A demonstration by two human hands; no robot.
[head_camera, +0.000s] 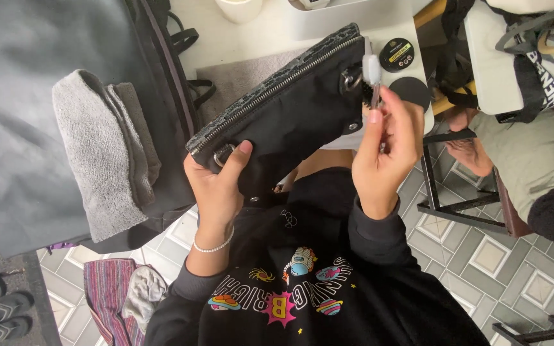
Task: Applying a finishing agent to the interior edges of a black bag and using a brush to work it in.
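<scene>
A black bag [290,115] with a silver zipper and a grey patterned top edge is held up in front of me. My left hand [216,186] grips its lower left corner, thumb beside a metal ring [223,154]. A small brush with a white head [372,74] is pinched in my right hand [386,147], its head touching the bag's right end by another metal ring [351,78]. A bead bracelet circles my left wrist.
A white table [328,25] behind the bag carries a grey mat, a round black tin [397,54] and its black lid [411,91]. Folded grey towels [97,154] lie on dark bags at left. Another person sits at right. Tiled floor lies below.
</scene>
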